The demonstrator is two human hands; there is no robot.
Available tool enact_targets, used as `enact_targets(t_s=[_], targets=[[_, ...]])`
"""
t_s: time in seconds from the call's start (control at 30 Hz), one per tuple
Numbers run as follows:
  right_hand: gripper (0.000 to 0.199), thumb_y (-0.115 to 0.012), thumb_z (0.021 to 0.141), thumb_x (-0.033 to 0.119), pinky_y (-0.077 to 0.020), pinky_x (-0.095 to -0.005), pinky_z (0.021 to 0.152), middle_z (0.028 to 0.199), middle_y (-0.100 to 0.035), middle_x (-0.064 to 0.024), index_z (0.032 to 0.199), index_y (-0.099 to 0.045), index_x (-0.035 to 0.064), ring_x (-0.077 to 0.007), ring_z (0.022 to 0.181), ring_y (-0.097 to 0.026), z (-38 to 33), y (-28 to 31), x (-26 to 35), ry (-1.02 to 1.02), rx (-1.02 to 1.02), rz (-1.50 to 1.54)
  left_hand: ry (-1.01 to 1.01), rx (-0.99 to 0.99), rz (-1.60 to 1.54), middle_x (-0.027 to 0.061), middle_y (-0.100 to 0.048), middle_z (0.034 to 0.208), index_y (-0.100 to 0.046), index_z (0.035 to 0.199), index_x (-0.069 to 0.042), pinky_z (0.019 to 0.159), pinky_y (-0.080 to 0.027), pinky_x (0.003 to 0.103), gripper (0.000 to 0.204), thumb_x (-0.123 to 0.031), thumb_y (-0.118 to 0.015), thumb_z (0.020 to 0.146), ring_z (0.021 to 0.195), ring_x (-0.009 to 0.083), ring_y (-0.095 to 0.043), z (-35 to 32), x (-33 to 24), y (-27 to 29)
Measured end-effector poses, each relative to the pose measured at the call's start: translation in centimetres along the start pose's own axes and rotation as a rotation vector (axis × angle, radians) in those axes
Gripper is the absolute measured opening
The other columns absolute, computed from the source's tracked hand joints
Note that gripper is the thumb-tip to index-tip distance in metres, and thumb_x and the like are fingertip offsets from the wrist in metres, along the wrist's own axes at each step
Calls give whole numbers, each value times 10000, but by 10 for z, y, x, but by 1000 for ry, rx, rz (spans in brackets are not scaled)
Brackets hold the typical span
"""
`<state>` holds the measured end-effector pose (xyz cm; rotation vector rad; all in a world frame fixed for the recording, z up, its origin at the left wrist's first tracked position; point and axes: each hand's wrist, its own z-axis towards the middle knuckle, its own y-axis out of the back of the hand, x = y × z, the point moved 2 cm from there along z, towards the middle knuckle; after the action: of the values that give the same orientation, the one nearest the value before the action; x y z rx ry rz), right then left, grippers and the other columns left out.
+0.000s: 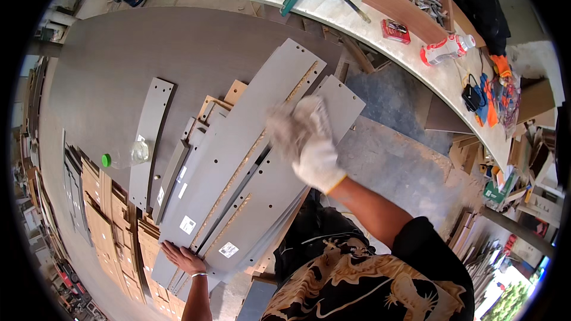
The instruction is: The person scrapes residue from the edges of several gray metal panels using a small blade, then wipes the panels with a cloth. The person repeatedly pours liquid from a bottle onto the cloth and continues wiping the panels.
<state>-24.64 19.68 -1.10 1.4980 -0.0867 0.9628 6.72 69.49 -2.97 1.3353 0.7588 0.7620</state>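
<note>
My right hand (320,163), in a white knitted glove, presses a crumpled greyish rag (290,125) against a long grey panel (235,137). Motion smears the rag and the fingers around it. Bare and with fingers stretched out, my left hand (183,258) lies flat at the panel's near end. A groove with raw brown chipboard showing runs along this panel. Beside it on the right lies a second grey panel (270,187), with drilled holes, a shorter groove and a white label (228,250). More panels are stacked beneath them.
A narrow grey strip (151,137) and a clear bottle with a green cap (128,156) lie left of the stack on a large dark board (119,53). Brown boards (110,220) are piled at lower left. A curved white bench (333,15) holds pliers, a wooden box (410,12) and a bottle.
</note>
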Motion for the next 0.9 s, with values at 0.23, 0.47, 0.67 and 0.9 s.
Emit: enact_targets(t_s=[0.23, 0.47, 0.67, 0.9], targets=[[516, -600, 955, 331, -140, -454, 1313, 1524, -566, -96, 1414, -622, 94, -270, 1516, -380, 32, 14, -18, -65, -105, -114, -9, -9, 14, 195, -238, 1711, -268, 1642, -41, 1285, -146, 537, 752, -558, -218, 1099, 1583, 386, -205, -1, 4, -1], [485, -699, 850, 250, -114, -503, 1316, 1488, -594, -146, 1310, -699, 95, -295, 1530, -374, -59, -8, 53, 288, 387, -63, 6, -6, 6, 195, -241, 1711, -275, 1643, -51, 1281, -162, 541, 754, -569, -216, 1098, 1580, 386, -217, -1, 4, -2], [550, -549, 998, 334, -239, -490, 1272, 1495, -573, -151, 1497, -529, 101, -334, 1463, -449, 53, 21, -57, -55, -104, -380, -5, -2, 14, 190, -238, 1713, -266, 1646, -52, 1281, -152, 543, 768, -582, -200, 1095, 1585, 385, -202, 3, 4, -4], [574, -666, 885, 244, -166, -514, 1300, 1566, -487, -192, 1427, -605, 65, -311, 1514, -383, -25, -9, 26, 332, 384, -206, 5, 7, 20, 196, -243, 1709, -266, 1642, -38, 1285, -146, 533, 774, -581, -191, 1096, 1586, 384, -198, -3, 8, -7]])
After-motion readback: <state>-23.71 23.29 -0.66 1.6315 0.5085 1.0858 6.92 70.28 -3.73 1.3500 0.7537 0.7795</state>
